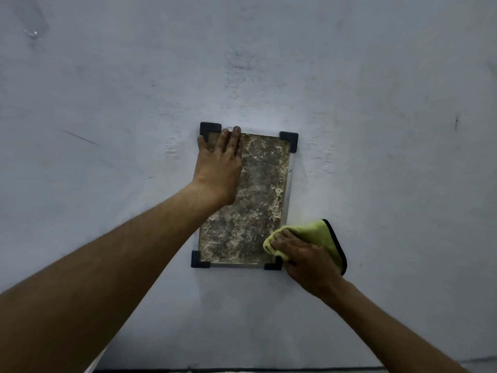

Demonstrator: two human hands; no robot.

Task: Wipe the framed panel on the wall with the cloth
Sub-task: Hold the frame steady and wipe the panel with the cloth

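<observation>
A rectangular framed panel hangs on the wall, with a mottled grey-brown, grimy surface and black brackets at its four corners. My left hand lies flat against the panel's upper left part, fingers together and reaching the top edge. My right hand presses a folded yellow-green cloth with a black hem against the panel's lower right corner. That hand and the cloth partly cover the bracket there.
A pale grey painted wall fills the view, with scuffs and a few dark marks. A small clear hook or fitting sits at the upper left. A dark strip runs along the bottom.
</observation>
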